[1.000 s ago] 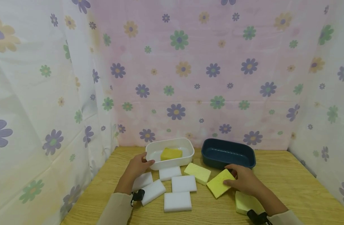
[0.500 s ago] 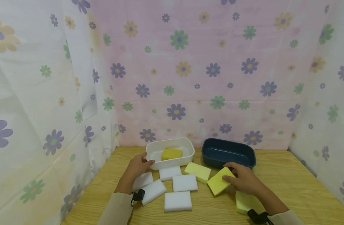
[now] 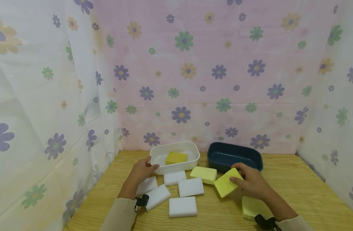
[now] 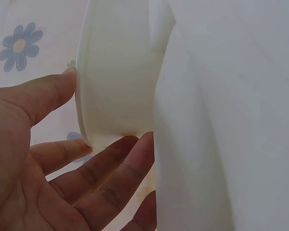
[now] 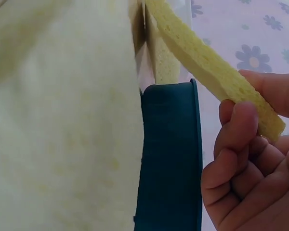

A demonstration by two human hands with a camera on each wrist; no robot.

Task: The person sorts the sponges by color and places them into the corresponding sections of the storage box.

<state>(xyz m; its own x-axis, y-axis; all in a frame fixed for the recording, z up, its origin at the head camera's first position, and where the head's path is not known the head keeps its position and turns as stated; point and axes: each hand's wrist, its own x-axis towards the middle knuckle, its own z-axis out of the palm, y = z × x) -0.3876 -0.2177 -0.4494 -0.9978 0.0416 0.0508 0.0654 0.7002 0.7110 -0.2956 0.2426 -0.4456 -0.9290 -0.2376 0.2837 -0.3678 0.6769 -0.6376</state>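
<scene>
My right hand pinches a yellow sponge between thumb and fingers, in front of the dark blue container. In the right wrist view this sponge is seen edge-on, its end between thumb and curled fingers. Against its left corner lies a pale yellow sponge. My left hand holds the left end of the white container, thumb at the front rim and fingers round the end; the left wrist view shows the thumb and fingertips against its rim. A deeper yellow sponge lies inside.
Several white sponges lie on the wooden table in front of the white container. Another pale yellow sponge is partly under the right forearm. Flowered cloth encloses the table behind and at both sides.
My right hand and its sponge have shifted slightly away from me. The pale yellow sponge beside it has turned more level, and the nearby white sponge has shifted slightly. My left hand has stayed put.
</scene>
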